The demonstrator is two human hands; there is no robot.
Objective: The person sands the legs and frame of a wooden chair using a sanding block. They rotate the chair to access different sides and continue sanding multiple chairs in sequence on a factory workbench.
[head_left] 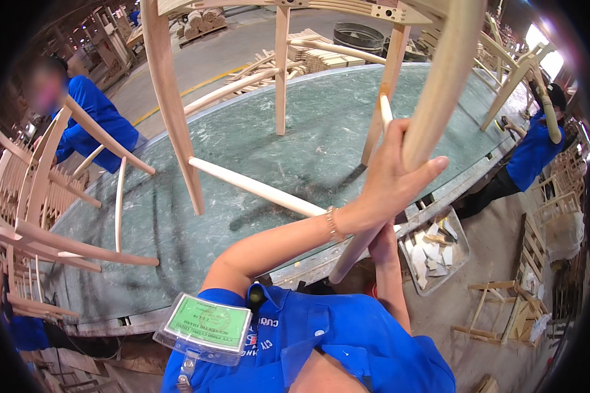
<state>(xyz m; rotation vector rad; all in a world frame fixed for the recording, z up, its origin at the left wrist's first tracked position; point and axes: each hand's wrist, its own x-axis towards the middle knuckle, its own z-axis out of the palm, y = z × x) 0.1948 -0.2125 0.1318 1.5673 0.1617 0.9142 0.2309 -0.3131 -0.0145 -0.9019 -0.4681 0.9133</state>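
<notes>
A pale wooden chair frame (280, 72) stands over the green worktable (262, 157), its legs joined by round rails. One thick leg (442, 85) slants down close to me. My left hand (400, 173), with a bracelet at the wrist, wraps round that leg, thumb out to the right. Beside the hand, a white-ended rail (385, 108) meets a farther leg. Below, my right hand (381, 242) is close to the lower end of the same leg; my left wrist and the leg hide most of its fingers. A lower rail (255, 187) runs behind my left forearm.
Another chair frame (85, 242) lies at the table's left end, near a person in blue (98, 118). A second person (534, 150) works at the right end. A tray of white scraps (432, 252) is below the table's right edge. Wood stacks (321, 57) stand beyond.
</notes>
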